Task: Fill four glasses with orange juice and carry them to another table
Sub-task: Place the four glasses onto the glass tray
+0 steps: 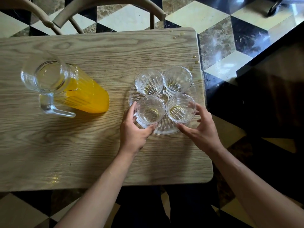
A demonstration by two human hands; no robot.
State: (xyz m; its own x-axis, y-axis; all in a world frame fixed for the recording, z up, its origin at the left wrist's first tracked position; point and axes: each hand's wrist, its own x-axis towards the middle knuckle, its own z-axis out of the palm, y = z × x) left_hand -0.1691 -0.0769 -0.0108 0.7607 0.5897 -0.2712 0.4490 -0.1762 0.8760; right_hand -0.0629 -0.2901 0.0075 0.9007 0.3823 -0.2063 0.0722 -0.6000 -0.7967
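Note:
Four clear ribbed glasses stand close together on a round clear glass tray (131,97) at the right of the wooden table (92,145). Each holds only a faint film of juice at its bottom. My left hand (134,130) curls around the near-left glass (150,111), thumb and fingers touching its wall. My right hand (199,127) cups the near-right glass (181,109) with fingers spread. The far-left glass (149,83) and far-right glass (178,79) stand untouched. A glass jug (65,89) about half full of orange juice stands at the left, handle toward me.
Drops of spilled juice (195,61) dot the table's right edge, and a wet patch (54,177) lies near the front edge. A beige chair back (105,7) stands behind the table. Tiled floor surrounds it, with a dark surface (271,96) at right.

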